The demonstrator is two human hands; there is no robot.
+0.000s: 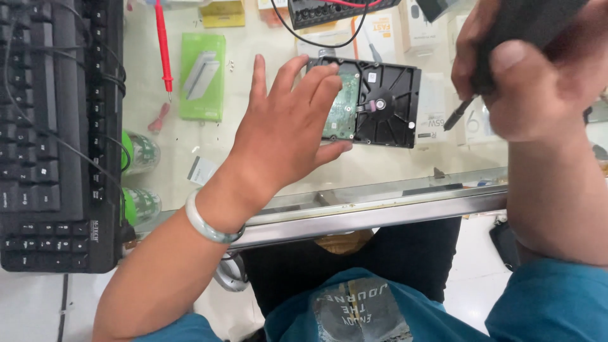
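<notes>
Up top, left hand (288, 130) fingers spread on hard drive (373, 104), right hand (529, 69) clamped on black screwdriver (506, 38).

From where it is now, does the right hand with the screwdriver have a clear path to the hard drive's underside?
Probably yes. The right hand holds the screwdriver just beside the hard drive, whose right half lies uncovered; the left hand covers only its left part.
</notes>
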